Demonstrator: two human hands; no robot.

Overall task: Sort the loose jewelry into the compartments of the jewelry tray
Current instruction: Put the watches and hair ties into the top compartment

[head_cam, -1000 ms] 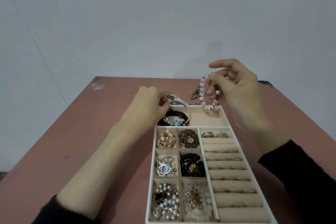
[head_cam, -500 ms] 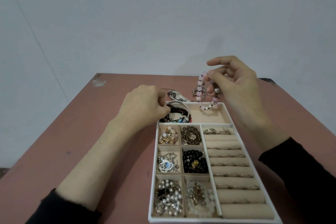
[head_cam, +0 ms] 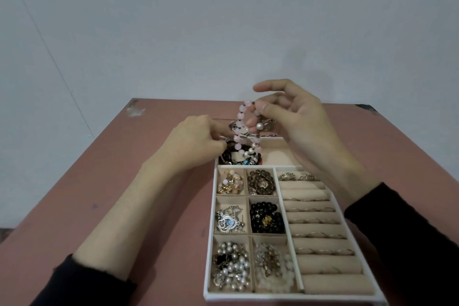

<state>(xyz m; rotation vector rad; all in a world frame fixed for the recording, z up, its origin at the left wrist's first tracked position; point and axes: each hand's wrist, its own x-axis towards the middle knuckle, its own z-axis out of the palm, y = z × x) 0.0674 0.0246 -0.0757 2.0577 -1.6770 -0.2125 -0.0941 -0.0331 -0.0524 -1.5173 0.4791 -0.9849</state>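
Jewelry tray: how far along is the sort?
Mostly done: the jewelry tray's six small compartments hold pieces, ring rolls carry rings, and dark bracelets lie in the far compartment. In hand: the right hand pinches a pink bead bracelet above that compartment; the left hand is at the dark bracelets, grip unclear. Left: a few metal pieces on the table beyond the tray.

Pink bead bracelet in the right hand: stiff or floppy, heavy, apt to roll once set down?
Probably floppy: the pink bead bracelet hangs as a loose loop pinched by the right hand. Likely light: that pinch alone carries it. Its round beads may roll slightly on the tray lining.
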